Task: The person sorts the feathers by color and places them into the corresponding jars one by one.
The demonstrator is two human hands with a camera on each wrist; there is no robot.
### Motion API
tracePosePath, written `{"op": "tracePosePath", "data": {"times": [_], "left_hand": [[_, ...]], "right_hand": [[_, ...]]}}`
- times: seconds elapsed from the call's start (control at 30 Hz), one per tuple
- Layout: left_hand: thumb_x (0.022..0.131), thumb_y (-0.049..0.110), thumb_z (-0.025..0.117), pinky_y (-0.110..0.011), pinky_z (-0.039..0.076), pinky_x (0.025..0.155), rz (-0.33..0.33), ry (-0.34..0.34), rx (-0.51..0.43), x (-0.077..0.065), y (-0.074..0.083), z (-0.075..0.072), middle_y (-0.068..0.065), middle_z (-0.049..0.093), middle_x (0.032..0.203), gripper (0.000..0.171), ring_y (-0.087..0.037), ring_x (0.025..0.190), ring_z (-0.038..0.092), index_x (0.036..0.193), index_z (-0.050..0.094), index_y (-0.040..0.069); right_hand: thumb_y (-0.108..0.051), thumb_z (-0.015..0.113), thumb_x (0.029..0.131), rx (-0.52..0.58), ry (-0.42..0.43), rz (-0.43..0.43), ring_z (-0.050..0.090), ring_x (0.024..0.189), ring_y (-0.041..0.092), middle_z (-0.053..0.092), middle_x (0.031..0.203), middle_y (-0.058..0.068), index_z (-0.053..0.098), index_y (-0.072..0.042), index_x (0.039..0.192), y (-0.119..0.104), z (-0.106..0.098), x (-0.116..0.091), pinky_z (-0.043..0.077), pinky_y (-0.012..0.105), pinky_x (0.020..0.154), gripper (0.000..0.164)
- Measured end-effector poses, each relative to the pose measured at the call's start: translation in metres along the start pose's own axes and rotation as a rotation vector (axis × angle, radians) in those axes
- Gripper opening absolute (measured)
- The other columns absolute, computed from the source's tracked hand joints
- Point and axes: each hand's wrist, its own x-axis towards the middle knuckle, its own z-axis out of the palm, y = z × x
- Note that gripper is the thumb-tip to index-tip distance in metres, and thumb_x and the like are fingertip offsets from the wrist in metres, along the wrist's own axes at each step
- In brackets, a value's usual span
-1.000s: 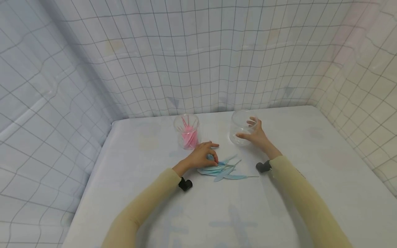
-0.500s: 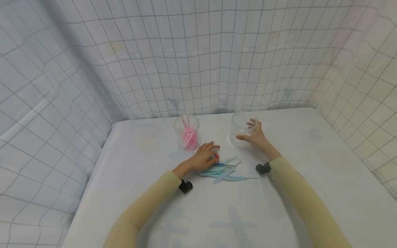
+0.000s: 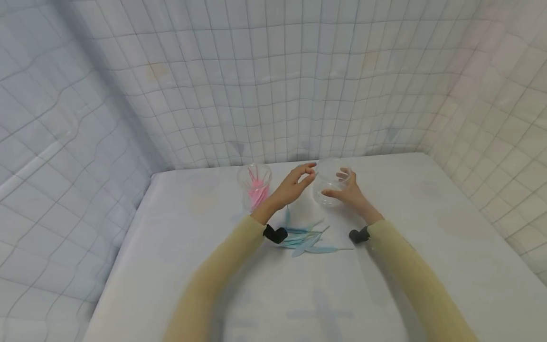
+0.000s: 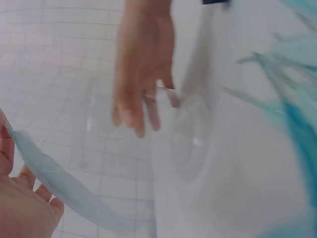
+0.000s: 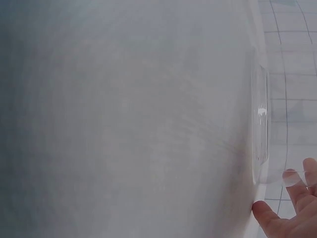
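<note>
My left hand (image 3: pixel 287 191) is raised between two clear jars and pinches a pale blue feather by its quill. In the left wrist view that feather (image 4: pixel 62 186) slants down from the fingertips. My right hand (image 3: pixel 353 194) holds the side of the right-hand clear jar (image 3: pixel 329 187), thumb in front and fingers round the back. No feathers show inside that jar. A loose pile of blue feathers (image 3: pixel 305 244) lies on the table below the left wrist. The right wrist view catches the jar's base (image 5: pixel 260 119) and the curved fingers beside it.
Pink feathers (image 3: pixel 258 194) stand in the left clear jar (image 3: pixel 254 171), close behind the left forearm. A white cloth covers the table (image 3: pixel 183 247). Gridded white curtains (image 3: pixel 273 85) hang behind and on both sides.
My left hand has lifted off the blue pile, pinching one feather, and moved up and right toward the right-hand jar. The right hand keeps its hold on that jar.
</note>
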Motion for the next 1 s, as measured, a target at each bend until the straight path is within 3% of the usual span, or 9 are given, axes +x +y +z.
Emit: {"op": "tracePosePath", "data": {"times": [0.13,0.2,0.4,0.5,0.6,0.8,1.0], "left_hand": [[0.104,0.020,0.040,-0.041,0.025,0.108,-0.023,0.067,-0.198,0.027,0.030,-0.001,-0.014,0.029,0.151,0.024,-0.024,0.138,0.025,0.109,0.049,-0.003],[0.104,0.019,0.039,-0.036,0.024,0.108,-0.018,0.095,-0.275,0.041,0.034,0.002,-0.015,0.026,0.152,0.027,-0.023,0.138,0.024,0.112,0.048,-0.005],[0.104,0.019,0.037,-0.027,0.022,0.108,-0.073,0.221,-0.430,0.068,0.026,0.015,-0.014,0.025,0.152,0.044,-0.021,0.139,0.022,0.137,0.037,-0.010],[0.104,0.017,0.039,-0.028,0.021,0.109,-0.103,0.300,-0.512,0.073,0.022,0.022,-0.015,0.028,0.151,0.044,-0.022,0.139,0.023,0.140,0.036,-0.009],[0.104,0.015,0.039,-0.030,0.019,0.110,-0.077,0.314,-0.577,0.075,0.023,0.025,-0.016,0.028,0.151,0.043,-0.022,0.139,0.022,0.138,0.036,-0.011],[0.103,0.017,0.041,-0.027,0.019,0.109,-0.033,0.278,-0.594,0.093,0.018,0.029,-0.015,0.027,0.151,0.046,-0.022,0.140,0.021,0.138,0.036,-0.011],[0.102,0.027,0.045,-0.034,0.023,0.108,-0.133,0.311,-0.494,0.101,-0.003,0.035,-0.009,0.036,0.147,0.047,-0.021,0.136,0.029,0.139,0.040,-0.002]], "right_hand": [[-0.036,0.081,0.076,-0.005,-0.012,0.009,0.028,0.133,0.034,0.028,0.148,0.017,0.009,-0.011,0.146,0.004,0.002,-0.001,0.026,0.049,0.105,0.103],[-0.034,0.080,0.077,-0.001,-0.010,0.009,0.028,0.132,0.034,0.028,0.147,0.017,0.009,-0.011,0.146,0.005,0.003,-0.002,0.027,0.048,0.104,0.101],[-0.029,0.079,0.078,0.026,-0.007,-0.002,0.028,0.131,0.033,0.028,0.146,0.017,0.010,-0.011,0.146,0.011,0.008,-0.004,0.028,0.049,0.103,0.099],[-0.032,0.080,0.077,0.026,-0.018,-0.008,0.027,0.132,0.034,0.027,0.147,0.018,0.008,-0.009,0.146,0.013,0.011,-0.005,0.028,0.049,0.103,0.103],[-0.035,0.081,0.075,0.028,-0.018,-0.013,0.028,0.131,0.033,0.027,0.146,0.017,0.008,-0.010,0.146,0.015,0.011,-0.006,0.029,0.049,0.102,0.105],[-0.036,0.081,0.075,0.061,-0.019,-0.040,0.029,0.130,0.032,0.026,0.146,0.014,0.009,-0.014,0.146,0.013,0.006,-0.003,0.029,0.049,0.103,0.103],[-0.036,0.081,0.075,0.047,-0.016,-0.053,0.028,0.131,0.034,0.026,0.147,0.017,0.008,-0.012,0.146,0.007,0.000,0.001,0.028,0.050,0.103,0.105]]}}
